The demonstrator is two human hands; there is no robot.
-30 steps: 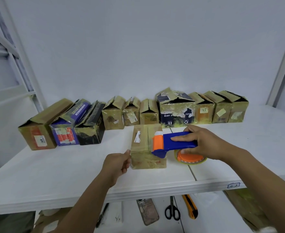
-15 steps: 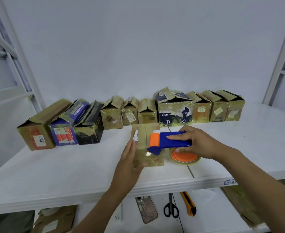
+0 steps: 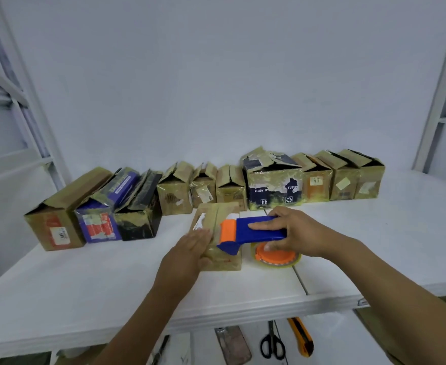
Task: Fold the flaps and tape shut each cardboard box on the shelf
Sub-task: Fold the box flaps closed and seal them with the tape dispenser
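Flat left hand [image 3: 187,248] pins the centre-frame box [image 3: 212,213], long axis running up-frame; right hand [image 3: 301,233] grips tape dispenser [image 3: 253,229] over it.

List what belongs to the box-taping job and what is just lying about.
Job: box in front, pressed by the left hand; tape dispenser in the right hand; row of boxes behind.
Lying about: scissors and utility knife, below the shelf edge.
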